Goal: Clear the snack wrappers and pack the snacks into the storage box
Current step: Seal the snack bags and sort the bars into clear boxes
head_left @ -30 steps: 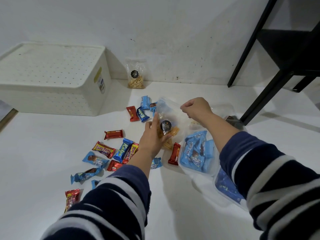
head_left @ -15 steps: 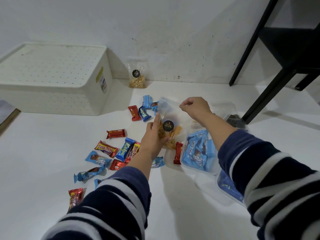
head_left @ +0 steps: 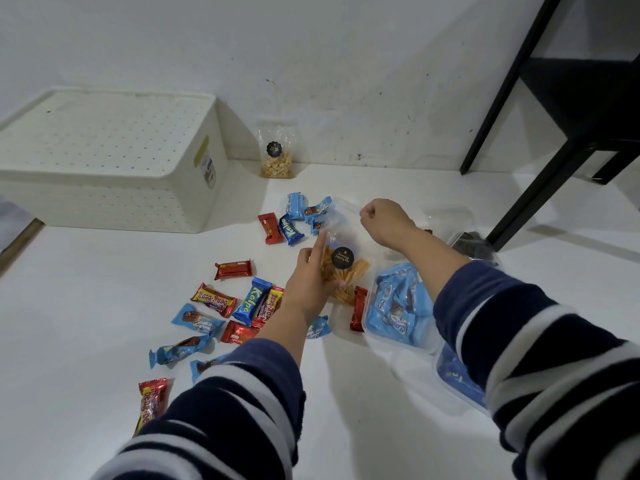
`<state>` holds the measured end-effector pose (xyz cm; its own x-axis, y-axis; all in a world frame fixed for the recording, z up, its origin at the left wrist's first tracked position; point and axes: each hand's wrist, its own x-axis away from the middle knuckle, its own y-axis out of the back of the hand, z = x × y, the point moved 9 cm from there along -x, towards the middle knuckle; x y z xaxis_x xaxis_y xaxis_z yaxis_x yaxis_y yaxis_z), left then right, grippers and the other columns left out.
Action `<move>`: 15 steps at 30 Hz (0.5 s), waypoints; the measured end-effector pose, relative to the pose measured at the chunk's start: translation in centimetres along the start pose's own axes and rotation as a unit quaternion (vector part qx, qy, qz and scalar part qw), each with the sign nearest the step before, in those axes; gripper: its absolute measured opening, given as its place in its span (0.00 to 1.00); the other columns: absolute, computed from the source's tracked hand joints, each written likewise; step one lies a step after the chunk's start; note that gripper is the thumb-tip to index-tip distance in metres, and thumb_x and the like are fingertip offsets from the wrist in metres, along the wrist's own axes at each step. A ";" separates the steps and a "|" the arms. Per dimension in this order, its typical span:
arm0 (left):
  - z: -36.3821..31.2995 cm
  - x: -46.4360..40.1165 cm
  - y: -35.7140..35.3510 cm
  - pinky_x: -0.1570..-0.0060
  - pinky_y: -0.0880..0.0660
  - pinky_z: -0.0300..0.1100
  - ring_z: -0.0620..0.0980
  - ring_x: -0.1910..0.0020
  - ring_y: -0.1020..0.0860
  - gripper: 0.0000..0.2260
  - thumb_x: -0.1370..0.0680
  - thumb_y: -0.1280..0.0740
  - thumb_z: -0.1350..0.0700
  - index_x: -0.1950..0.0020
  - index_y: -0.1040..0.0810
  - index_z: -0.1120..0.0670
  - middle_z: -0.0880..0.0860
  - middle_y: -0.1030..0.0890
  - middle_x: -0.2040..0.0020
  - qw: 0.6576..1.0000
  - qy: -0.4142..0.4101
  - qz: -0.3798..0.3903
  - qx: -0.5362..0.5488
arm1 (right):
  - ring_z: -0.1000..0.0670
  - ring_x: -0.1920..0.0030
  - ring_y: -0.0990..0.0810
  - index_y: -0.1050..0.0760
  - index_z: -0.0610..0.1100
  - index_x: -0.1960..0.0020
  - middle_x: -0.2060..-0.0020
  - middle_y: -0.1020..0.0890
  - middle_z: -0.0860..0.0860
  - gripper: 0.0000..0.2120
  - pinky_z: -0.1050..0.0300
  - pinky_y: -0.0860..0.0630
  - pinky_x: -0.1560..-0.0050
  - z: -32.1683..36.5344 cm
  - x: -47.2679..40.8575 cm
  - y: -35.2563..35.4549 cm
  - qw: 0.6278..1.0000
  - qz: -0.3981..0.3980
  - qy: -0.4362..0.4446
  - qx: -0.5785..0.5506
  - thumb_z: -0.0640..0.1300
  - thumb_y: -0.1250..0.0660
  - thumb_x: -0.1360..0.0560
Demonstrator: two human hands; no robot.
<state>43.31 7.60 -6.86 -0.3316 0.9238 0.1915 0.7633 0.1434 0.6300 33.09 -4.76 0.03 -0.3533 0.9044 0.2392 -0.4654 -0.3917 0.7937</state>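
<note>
Hands work on the clear bag of orange snack sticks [head_left: 341, 271] near the middle of the worktop [head_left: 86, 289]: compared with a second ago, the left hand [head_left: 310, 284] has slid higher on the bag, its forefinger now stretched up along the plastic while the other fingers curl round the filled part, and the right hand [head_left: 384, 221] stays fisted, pinching the bag's top edge. I judge the bag is being sealed or gathered for packing, nothing yet boxed. The white storage box [head_left: 114, 161] sits lidded at the far left corner, well apart. Counted: two clear bags, this one and a bag of pale crackers [head_left: 276, 157] by the wall; two clear tubs [head_left: 398, 306] of blue packets at the right edge; roughly seventeen loose wrapped bars, about nine blue packets [head_left: 249, 301] and eight red bars [head_left: 233, 269], some partly hidden.
</note>
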 end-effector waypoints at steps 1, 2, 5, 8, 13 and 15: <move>0.0 0.0 0.0 0.35 0.27 0.52 0.54 0.31 0.31 0.42 0.25 0.29 0.54 0.23 0.55 0.41 0.53 0.38 0.28 1.000 0.001 -0.001 0.000 | 0.43 0.56 0.24 0.27 0.43 0.63 0.58 0.21 0.46 0.13 0.49 0.32 0.47 -0.1 0.1 -0.2 1.000 0.009 -0.005 0.017 0.39 0.46 0.22; 0.0 0.0 0.0 0.36 0.27 0.52 0.54 0.31 0.31 0.42 0.25 0.29 0.54 0.23 0.55 0.41 0.53 0.38 0.29 1.000 0.001 -0.002 0.000 | 0.42 0.47 0.23 0.23 0.41 0.54 0.48 0.20 0.46 0.13 0.48 0.33 0.42 -0.2 0.1 -0.2 1.000 0.013 -0.011 0.025 0.37 0.46 0.22; 0.1 0.0 0.0 0.36 0.27 0.52 0.54 0.31 0.31 0.42 0.25 0.29 0.54 0.23 0.55 0.41 0.53 0.38 0.28 1.000 0.004 -0.002 0.001 | 0.45 0.40 0.25 0.26 0.44 0.45 0.44 0.21 0.49 0.11 0.45 0.36 0.35 -0.2 0.1 0.2 1.000 0.000 -0.006 0.010 0.40 0.45 0.21; 0.3 0.0 -0.1 0.37 0.26 0.54 0.54 0.31 0.31 0.42 0.26 0.29 0.54 0.23 0.55 0.40 0.52 0.38 0.29 1.000 0.011 0.002 0.016 | 0.48 0.44 0.25 0.26 0.50 0.44 0.51 0.24 0.54 0.10 0.45 0.34 0.35 0.1 0.0 0.6 1.000 -0.004 0.008 -0.006 0.48 0.40 0.24; 0.2 0.1 -0.2 0.37 0.26 0.53 0.53 0.32 0.31 0.42 0.26 0.29 0.55 0.23 0.55 0.40 0.52 0.37 0.29 1.000 0.013 0.006 0.019 | 0.46 0.47 0.24 0.21 0.47 0.50 0.50 0.19 0.52 0.10 0.48 0.33 0.42 0.7 0.0 0.8 0.999 -0.033 0.024 0.007 0.45 0.41 0.24; 0.2 0.1 -0.3 0.37 0.26 0.54 0.54 0.32 0.31 0.42 0.26 0.29 0.55 0.24 0.55 0.39 0.52 0.37 0.29 1.000 0.014 0.009 0.020 | 0.46 0.47 0.24 0.22 0.48 0.51 0.50 0.19 0.53 0.10 0.50 0.35 0.45 0.8 0.0 0.8 0.999 -0.033 0.026 0.014 0.43 0.42 0.24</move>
<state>43.12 7.76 -7.21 -0.3331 0.9159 0.2241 0.7907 0.1418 0.5955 33.40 -4.94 1.10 -0.3645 0.9178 0.1572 -0.4657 -0.3259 0.8227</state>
